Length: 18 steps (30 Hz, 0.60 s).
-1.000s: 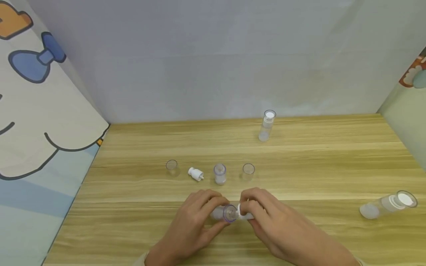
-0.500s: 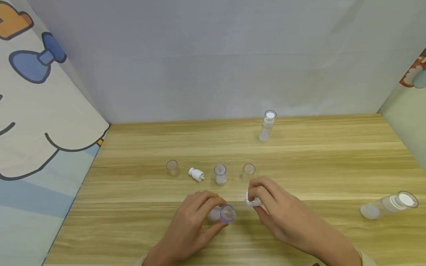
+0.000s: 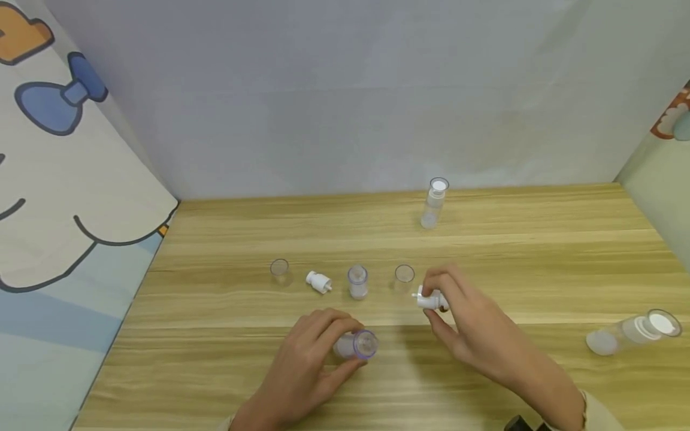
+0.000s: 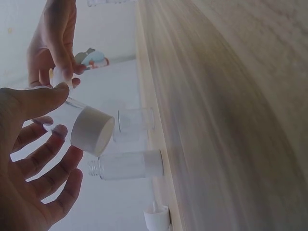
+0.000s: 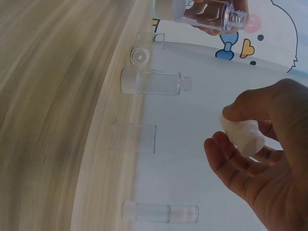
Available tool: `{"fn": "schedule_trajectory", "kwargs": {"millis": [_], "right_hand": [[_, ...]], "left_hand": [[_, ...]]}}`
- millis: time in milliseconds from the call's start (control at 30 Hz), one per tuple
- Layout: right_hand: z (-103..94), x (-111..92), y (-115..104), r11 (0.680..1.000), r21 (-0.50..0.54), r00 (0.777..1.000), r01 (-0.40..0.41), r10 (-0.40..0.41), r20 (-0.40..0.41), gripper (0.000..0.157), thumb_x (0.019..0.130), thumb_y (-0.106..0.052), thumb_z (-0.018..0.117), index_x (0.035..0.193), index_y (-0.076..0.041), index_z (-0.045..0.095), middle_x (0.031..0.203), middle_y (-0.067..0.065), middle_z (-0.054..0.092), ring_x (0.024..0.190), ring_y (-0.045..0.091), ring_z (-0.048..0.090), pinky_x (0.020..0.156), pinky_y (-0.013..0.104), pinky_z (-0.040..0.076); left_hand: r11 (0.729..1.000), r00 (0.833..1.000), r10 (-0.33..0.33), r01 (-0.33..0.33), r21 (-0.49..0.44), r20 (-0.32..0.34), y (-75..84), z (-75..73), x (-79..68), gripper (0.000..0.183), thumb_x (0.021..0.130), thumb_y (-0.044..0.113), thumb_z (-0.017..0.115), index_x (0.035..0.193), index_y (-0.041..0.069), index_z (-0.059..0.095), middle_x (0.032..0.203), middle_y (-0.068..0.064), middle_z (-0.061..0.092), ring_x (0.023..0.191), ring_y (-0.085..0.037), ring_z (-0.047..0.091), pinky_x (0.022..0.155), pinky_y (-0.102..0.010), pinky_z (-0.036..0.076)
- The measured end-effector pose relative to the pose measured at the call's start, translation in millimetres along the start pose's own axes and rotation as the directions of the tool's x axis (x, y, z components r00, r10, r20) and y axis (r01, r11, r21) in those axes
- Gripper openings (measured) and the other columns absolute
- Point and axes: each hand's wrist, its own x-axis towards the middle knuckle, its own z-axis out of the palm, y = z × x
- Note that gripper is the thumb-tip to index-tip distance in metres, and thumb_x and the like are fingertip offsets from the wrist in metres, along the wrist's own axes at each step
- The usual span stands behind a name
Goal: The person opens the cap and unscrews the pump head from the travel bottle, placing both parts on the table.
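Note:
My left hand (image 3: 302,365) grips a clear bottle (image 3: 366,344) with a white base and a bare threaded neck, held tilted above the table. The left wrist view shows its white base (image 4: 93,131) facing down. Farther right, my right hand (image 3: 463,323) pinches a white pump top (image 3: 428,298) between thumb and fingers, its thin stem pointing left. In the right wrist view the pump top (image 5: 243,134) is apart from the bottle. Ahead of the hands stand a second open bottle (image 3: 358,282) and a clear cap (image 3: 404,276). Another white pump top (image 3: 319,282) lies to the left.
One more clear cap (image 3: 279,270) stands at the left of the wooden table (image 3: 215,335). A capped bottle (image 3: 433,203) stands at the back, and another capped bottle (image 3: 633,332) at the right. A pale wall (image 3: 377,108) rises behind the table.
The pump top has come away from the bottle's neck and moved right and farther back in my right hand. My left hand keeps the bottle in nearly the same place.

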Motion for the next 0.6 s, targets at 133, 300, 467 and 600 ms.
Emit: {"fn": "schedule_trajectory", "kwargs": {"millis": [133,300,467,600], "right_hand": [[3.7,-0.4,8.5,0.998,-0.032,0.998,-0.051,0.05,-0.042,0.046,0.073,0.011,0.083,0.109,-0.002,0.056,0.112,0.003,0.058,0.09,0.009,0.059,0.078,0.012,0.049],[10.0,-0.1,21.5,0.987,-0.05,0.986,-0.154,0.15,-0.067,0.041,0.078,0.008,0.082,0.108,-0.002,0.056,0.102,0.003,0.06,0.086,0.008,0.056,0.072,0.018,0.052],[16.7,0.5,33.0,0.975,-0.051,0.975,-0.215,0.212,-0.062,0.036,0.079,0.006,0.082,0.106,-0.002,0.058,0.097,0.005,0.062,0.083,0.01,0.057,0.068,0.026,0.056],[21.3,1.3,40.7,0.962,-0.081,0.966,-0.259,0.257,-0.035,0.033,0.081,0.003,0.082,0.104,-0.002,0.06,0.094,0.006,0.064,0.083,0.015,0.059,0.068,0.031,0.056]], "left_hand": [[1.0,1.0,-0.008,0.008,-0.002,-0.005,-0.6,-1.0,-1.3,0.044,0.082,0.027,0.089,0.119,0.017,0.068,0.116,0.006,0.066,0.104,-0.011,0.064,0.089,-0.029,0.053],[1.0,1.0,-0.022,0.022,0.0,-0.001,-1.2,-2.4,-2.3,0.045,0.082,0.027,0.09,0.12,0.017,0.068,0.116,0.006,0.067,0.103,-0.01,0.064,0.087,-0.029,0.054],[1.0,1.0,-0.028,0.028,0.001,0.0,-1.6,-3.7,-2.8,0.044,0.082,0.027,0.09,0.12,0.018,0.068,0.116,0.007,0.067,0.104,-0.01,0.065,0.088,-0.029,0.054],[1.0,1.0,-0.029,0.029,-0.001,0.0,-1.9,-5.1,-3.0,0.044,0.083,0.026,0.089,0.12,0.017,0.068,0.117,0.007,0.066,0.105,-0.01,0.064,0.089,-0.029,0.053]]}}
